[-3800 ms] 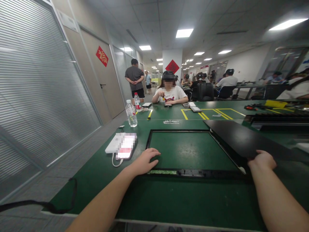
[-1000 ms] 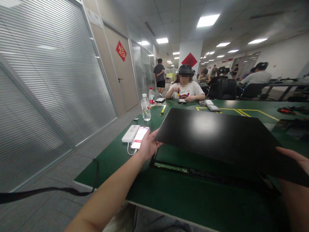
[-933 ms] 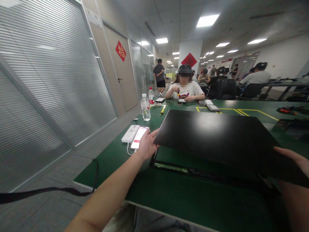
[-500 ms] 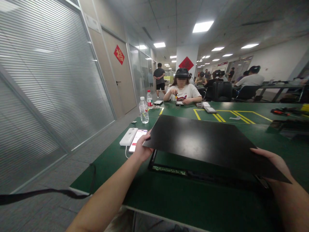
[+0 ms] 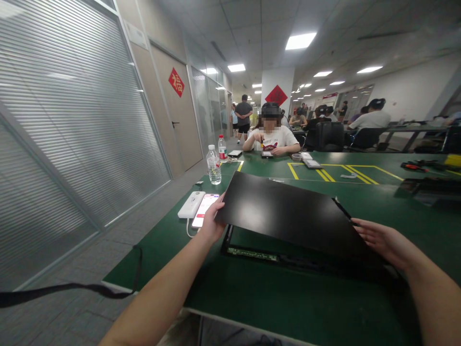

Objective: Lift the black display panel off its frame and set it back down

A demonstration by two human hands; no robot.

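Observation:
I hold a large thin black panel [image 5: 284,211] just above a black rectangular frame [image 5: 252,253] that lies on the green table [image 5: 273,298]. My left hand [image 5: 212,222] grips the panel's near left corner, thumb on top. My right hand [image 5: 382,239] holds the panel's right edge with fingers stretched along it. The panel tilts down toward its right and far side, close to the frame; its left near corner stands higher.
A phone [image 5: 205,210] and white power bank [image 5: 190,204] lie left of the frame. Two water bottles [image 5: 213,165] stand beyond. A seated person [image 5: 270,137] works across the table. Tools [image 5: 414,166] lie far right. A black strap [image 5: 72,290] hangs off the left edge.
The panel, earlier at the right of the frame, has been lifted over it and is now lower and flatter above it. My right hand has shifted along its right edge.

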